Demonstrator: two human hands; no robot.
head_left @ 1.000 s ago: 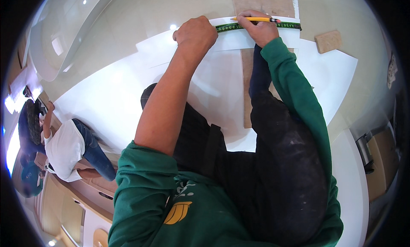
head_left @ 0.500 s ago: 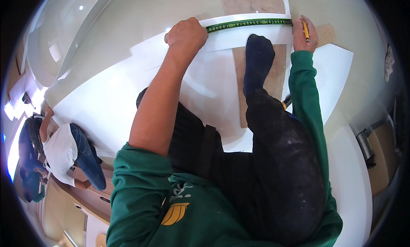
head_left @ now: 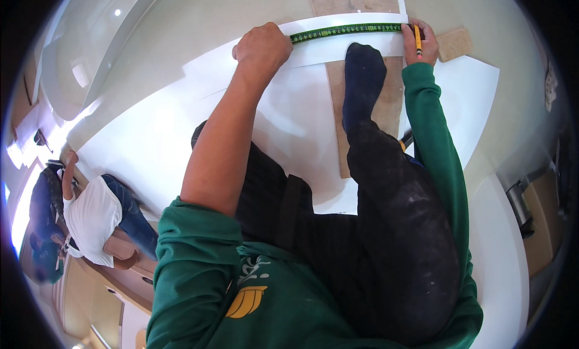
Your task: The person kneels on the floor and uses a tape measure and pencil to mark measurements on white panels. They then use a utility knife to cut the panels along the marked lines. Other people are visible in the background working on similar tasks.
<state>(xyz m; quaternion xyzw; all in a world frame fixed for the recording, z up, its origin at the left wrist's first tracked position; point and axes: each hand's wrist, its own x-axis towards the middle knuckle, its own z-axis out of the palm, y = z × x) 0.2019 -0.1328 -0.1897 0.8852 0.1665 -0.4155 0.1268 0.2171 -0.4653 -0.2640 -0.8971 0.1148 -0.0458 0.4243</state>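
Observation:
A green tape measure [head_left: 347,31] lies stretched along the far edge of a white board [head_left: 301,114] on the floor. My left hand [head_left: 262,47] is closed over the tape's left end and presses it to the board. My right hand [head_left: 420,42] holds a yellow pencil [head_left: 417,39] at the tape's right end, its tip at the board. My foot in a dark sock [head_left: 363,77] rests on the board between my two hands.
A wooden plank [head_left: 386,107] lies under the white board and a small wooden block [head_left: 453,44] lies just right of my right hand. Another person [head_left: 90,219] in a white top and jeans crouches at the left. A pale floor surrounds the board.
My right hand with the pencil has slid right along the tape, from beside the left hand to the tape's far right end. The view has shifted and my foot has come into sight on the board.

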